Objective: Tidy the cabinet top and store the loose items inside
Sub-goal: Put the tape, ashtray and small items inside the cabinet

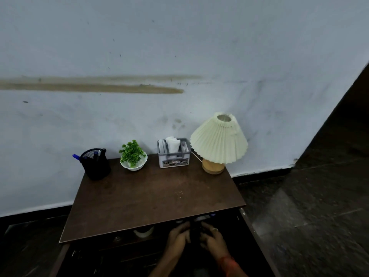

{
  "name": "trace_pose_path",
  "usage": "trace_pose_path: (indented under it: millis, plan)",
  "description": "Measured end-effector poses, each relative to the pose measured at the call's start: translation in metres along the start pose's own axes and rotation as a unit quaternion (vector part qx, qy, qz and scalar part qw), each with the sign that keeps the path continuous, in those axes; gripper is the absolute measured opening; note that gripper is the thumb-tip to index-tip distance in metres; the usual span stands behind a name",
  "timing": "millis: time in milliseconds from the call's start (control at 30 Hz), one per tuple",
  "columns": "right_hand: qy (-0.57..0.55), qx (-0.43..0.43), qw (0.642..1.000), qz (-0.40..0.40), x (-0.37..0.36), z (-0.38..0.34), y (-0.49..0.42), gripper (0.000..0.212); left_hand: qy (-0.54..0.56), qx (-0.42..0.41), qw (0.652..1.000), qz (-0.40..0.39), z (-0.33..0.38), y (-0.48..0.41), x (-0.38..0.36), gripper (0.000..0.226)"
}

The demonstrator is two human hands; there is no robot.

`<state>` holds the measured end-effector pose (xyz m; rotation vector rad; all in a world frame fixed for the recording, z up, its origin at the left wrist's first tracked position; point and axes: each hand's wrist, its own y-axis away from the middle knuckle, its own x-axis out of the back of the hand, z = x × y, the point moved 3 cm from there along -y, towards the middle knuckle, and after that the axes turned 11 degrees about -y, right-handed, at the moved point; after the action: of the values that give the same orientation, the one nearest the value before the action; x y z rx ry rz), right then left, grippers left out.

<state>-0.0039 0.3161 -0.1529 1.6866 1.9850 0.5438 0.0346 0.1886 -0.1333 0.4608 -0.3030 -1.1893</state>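
Note:
Below the front edge of the brown cabinet top [151,198], my left hand [178,236] and my right hand [212,237] reach into the open dark drawer [127,256]. Their fingers curl round a dark object [195,233] held between them; its shape is too dark to make out. A white roundish item [144,232] lies in the drawer to the left of my hands. Along the back of the top stand a black mesh pen holder [95,164], a small green plant in a white bowl [133,156], a grey organizer box with white papers [174,153] and a pleated cream lamp [218,141].
The cabinet stands against a pale stained wall [179,56]. Dark floor [311,216] lies to its right and left. The drawer's open front reaches toward me under the top's front edge. A dark wall or door edge [351,100] rises at the far right.

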Motion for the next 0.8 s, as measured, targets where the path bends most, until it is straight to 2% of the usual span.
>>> trace_pose_path:
  millis: [67,333,400,533,800]
  plan:
    - [-0.003,-0.001,1.000,0.006,0.011,-0.017,0.019,0.038,0.000,-0.005,1.000,-0.003,0.016,0.013,-0.009,0.045]
    - [-0.023,0.017,0.998,0.054,0.060,-0.073,0.057,0.022,-0.058,0.004,0.997,-0.042,0.052,0.036,-0.027,0.039]
    - [-0.035,0.024,0.998,0.052,0.069,-0.083,0.057,0.021,-0.047,-0.013,0.998,-0.046,0.063,0.038,-0.034,0.038]
    - [-0.073,0.035,0.996,0.049,0.078,-0.105,0.048,0.019,-0.036,-0.027,0.998,-0.050,0.079,0.026,-0.044,0.050]
    - [-0.144,0.056,0.988,0.030,0.073,-0.151,0.001,0.024,0.014,-0.018,0.999,-0.034,0.112,-0.028,-0.060,0.060]
